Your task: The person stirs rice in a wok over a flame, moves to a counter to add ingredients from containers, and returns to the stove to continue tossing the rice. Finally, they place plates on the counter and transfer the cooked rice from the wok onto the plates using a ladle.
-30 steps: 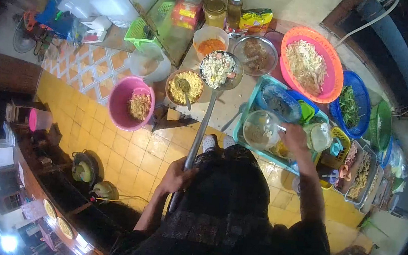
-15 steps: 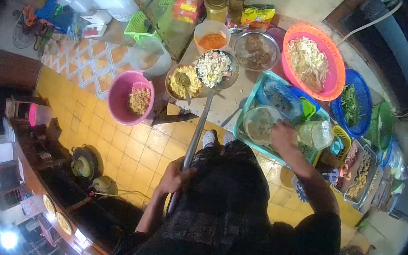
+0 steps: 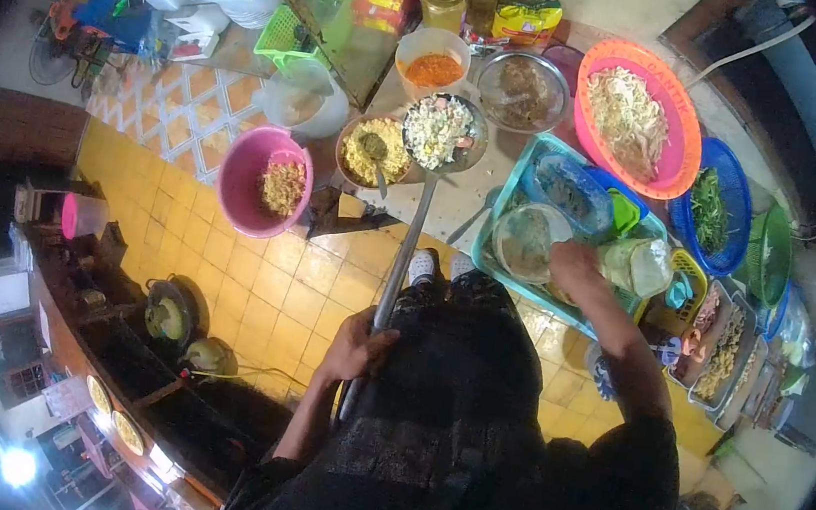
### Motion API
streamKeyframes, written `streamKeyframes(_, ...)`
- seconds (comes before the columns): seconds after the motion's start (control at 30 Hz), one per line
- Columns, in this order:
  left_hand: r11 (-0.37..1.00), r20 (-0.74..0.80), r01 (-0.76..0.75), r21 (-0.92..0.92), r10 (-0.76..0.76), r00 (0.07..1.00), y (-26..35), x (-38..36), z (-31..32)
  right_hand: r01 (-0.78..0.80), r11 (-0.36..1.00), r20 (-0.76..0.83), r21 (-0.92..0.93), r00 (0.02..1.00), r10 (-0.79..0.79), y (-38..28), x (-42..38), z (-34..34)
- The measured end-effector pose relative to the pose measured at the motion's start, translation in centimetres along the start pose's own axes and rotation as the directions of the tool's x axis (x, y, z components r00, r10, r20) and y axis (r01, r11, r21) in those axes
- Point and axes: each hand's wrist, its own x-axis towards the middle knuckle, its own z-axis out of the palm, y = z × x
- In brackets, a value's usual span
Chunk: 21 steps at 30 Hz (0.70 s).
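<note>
My left hand (image 3: 354, 348) is wrapped round the long handle of a metal ladle (image 3: 404, 255). Its bowl is heaped with a pale, chopped food mix (image 3: 436, 131) with pink bits, over the table's front edge. My right hand (image 3: 576, 266) is closed at the right rim of a round clear tub (image 3: 528, 244) inside a turquoise basket (image 3: 492, 226); what its fingers hold is hidden. Just right of that hand leans a clear jar (image 3: 636, 265) with pale contents. Left of the ladle's bowl, a bowl of yellow crumbly food (image 3: 398, 161) has a spoon (image 3: 376, 151) in it.
A pink bucket (image 3: 235, 185) stands left of the table. Behind are a tub of orange-red paste (image 3: 433, 69), a steel bowl (image 3: 522, 92) and a pink basin of pale shreds (image 3: 678, 135). A blue basket of greens (image 3: 731, 247) and trays of chopped food (image 3: 718, 361) line the right.
The view has shifted slightly, moving the table things a little right and up. My right hand stays by the clear tub, and my left hand still grips the ladle.
</note>
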Motion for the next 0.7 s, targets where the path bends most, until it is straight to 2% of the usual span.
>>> streamKeyframes(0.07, 0.999, -0.015, 0.037, 0.001, -0.037, 0.999, 0.3, 0.0, 0.2, 0.11, 0.993, 0.013, -0.04, 0.994, -0.11, -0.2, -0.3, -0.1)
streamKeyframes(0.1, 0.999, -0.014, 0.039, 0.0, -0.039, 0.999, 0.4, 0.0, 0.2, 0.11, 0.993, 0.016, -0.039, 0.994, -0.11, 0.2, 0.0, 0.2)
streamKeyframes(0.17, 0.991, -0.025, -0.083, 0.102, 0.086, 0.996, 0.7, 0.1, 0.2, 0.286, 0.956, 0.072, -0.061, 0.957, -0.282, 1.0, 0.8, 0.5)
streamKeyframes(0.3, 1.0, -0.002, 0.009, 0.01, -0.009, 1.0, -0.4, 0.4, 0.1, 0.2, 0.98, 0.043, -0.021, 0.979, -0.199, 0.4, 0.3, 0.3)
streamKeyframes(0.37, 1.0, -0.01, -0.009, -0.003, 0.009, 1.0, -1.2, 0.6, 0.1, 0.342, 0.907, 0.085, 0.245, 0.924, -0.372, 0.6, 0.4, 0.6)
streamKeyframes(0.4, 1.0, -0.01, -0.008, -0.002, 0.008, 1.0, -1.4, 0.7, 0.1, 0.343, 0.907, 0.085, 0.247, 0.924, -0.372, 1.0, 0.9, 1.0)
streamKeyframes(0.47, 0.986, -0.044, -0.134, 0.102, 0.139, 0.989, -1.6, 0.9, 0.2, 0.304, 0.908, -0.061, 0.286, 0.952, -0.3, 1.7, 1.7, 1.4)
streamKeyframes(0.5, 0.986, -0.045, -0.133, 0.103, 0.138, 0.989, -1.3, 0.8, 0.3, 0.305, 0.908, -0.062, 0.288, 0.952, -0.301, 1.7, 1.9, 1.5)
streamKeyframes(0.57, 0.996, -0.028, -0.073, 0.055, 0.075, 0.997, -0.4, 0.4, 0.3, 0.117, 0.993, -0.143, -0.005, 0.983, -0.116, 0.7, 1.4, 0.5)
streamKeyframes(0.6, 0.996, -0.028, -0.073, 0.057, 0.075, 0.997, -0.4, 0.4, 0.3, 0.116, 0.993, -0.144, -0.002, 0.983, -0.116, 1.0, 1.9, 1.6)
streamKeyframes(0.63, 0.993, -0.026, -0.074, 0.093, 0.077, 0.997, -0.4, 0.5, 0.2, 0.212, 0.977, -0.331, -0.025, 0.92, -0.209, 1.7, 2.9, 3.6)
streamKeyframes(0.67, 0.989, -0.023, -0.075, 0.127, 0.079, 0.997, -0.3, 0.5, 0.2, 0.299, 0.952, -0.502, -0.067, 0.814, -0.291, 1.8, 3.0, 4.3)
streamKeyframes(0.7, 0.989, -0.022, -0.075, 0.128, 0.079, 0.997, 0.2, 0.4, 0.3, 0.298, 0.952, -0.503, -0.066, 0.815, -0.289, 2.0, 2.8, 4.9)
